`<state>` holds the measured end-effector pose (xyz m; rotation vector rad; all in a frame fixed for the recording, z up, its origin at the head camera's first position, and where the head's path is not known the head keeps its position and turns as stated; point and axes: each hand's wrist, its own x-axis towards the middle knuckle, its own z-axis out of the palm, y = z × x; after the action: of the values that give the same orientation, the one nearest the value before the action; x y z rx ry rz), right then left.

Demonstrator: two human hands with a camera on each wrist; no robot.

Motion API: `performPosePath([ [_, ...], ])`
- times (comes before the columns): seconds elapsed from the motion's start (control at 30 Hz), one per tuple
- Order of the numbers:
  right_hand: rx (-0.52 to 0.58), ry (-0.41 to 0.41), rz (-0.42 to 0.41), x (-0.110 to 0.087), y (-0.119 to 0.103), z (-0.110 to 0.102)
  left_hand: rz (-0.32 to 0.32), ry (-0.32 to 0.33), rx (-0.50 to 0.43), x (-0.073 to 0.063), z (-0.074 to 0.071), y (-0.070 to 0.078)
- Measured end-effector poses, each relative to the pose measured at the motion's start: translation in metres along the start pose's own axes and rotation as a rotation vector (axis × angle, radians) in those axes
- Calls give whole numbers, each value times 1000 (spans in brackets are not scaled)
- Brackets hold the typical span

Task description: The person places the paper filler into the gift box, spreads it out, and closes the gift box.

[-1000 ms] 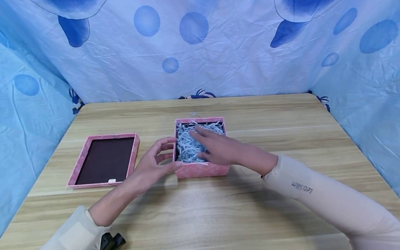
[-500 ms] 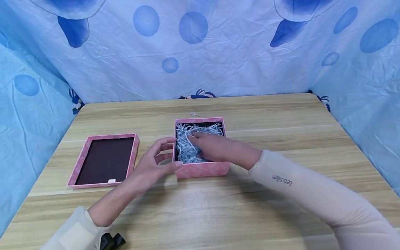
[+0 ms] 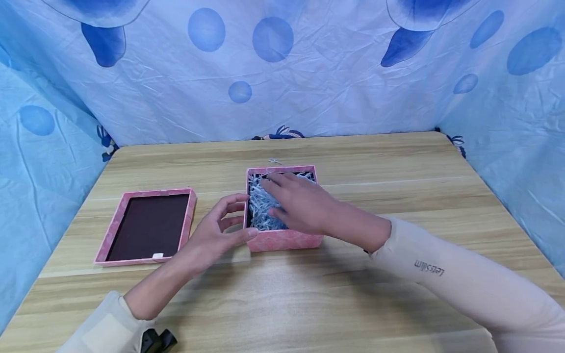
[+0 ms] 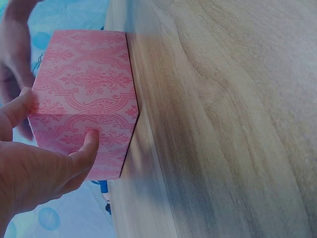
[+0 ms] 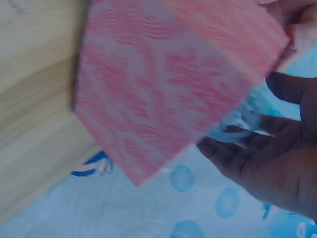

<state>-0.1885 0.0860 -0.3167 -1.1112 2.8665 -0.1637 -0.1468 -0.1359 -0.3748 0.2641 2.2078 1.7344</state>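
Note:
A pink patterned box [image 3: 286, 241] stands at the middle of the table, packed with pale blue shredded paper [image 3: 262, 201]. My left hand [image 3: 214, 232] holds the box at its near left corner, the thumb at the front and the fingers along the left side. In the left wrist view, two of its fingertips touch the patterned wall. My right hand [image 3: 304, 202] lies over the paper with fingers spread and slightly bent, hiding the right part of the filling. Paper strands [image 5: 242, 121] show beside its fingers in the right wrist view, which is blurred.
The box's pink lid [image 3: 191, 215] lies to the left, its dark inside facing up, with a small white piece [image 3: 158, 255] on its near rim. A loose paper shred [image 3: 274, 161] rests behind the box. Blue patterned curtains [image 3: 282, 93] border the wooden table [image 3: 397, 196].
My right hand dipped into the shredded paper half a second ago and has since risen and drawn back over it, fingers spread. The left hand and the box have stayed in place.

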Motion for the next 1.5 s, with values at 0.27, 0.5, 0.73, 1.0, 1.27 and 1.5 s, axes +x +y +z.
performPosePath([
  [0.27,-21,173,-74,10,3,-8,6,-5,-2,1,0,0],
  [0.5,-16,-22,-96,34,22,-1,10,-5,-10,1,1,1],
  [0.73,-14,-116,-109,43,23,15,6,-10,-12,2,2,2],
  [1.0,-30,-143,-135,26,13,16,-12,-2,8,0,1,2],
  [1.27,21,-255,-81,22,13,22,-6,0,4,0,1,1],
  [1.5,66,-324,-52,23,18,26,-1,-4,4,-1,1,1],
])
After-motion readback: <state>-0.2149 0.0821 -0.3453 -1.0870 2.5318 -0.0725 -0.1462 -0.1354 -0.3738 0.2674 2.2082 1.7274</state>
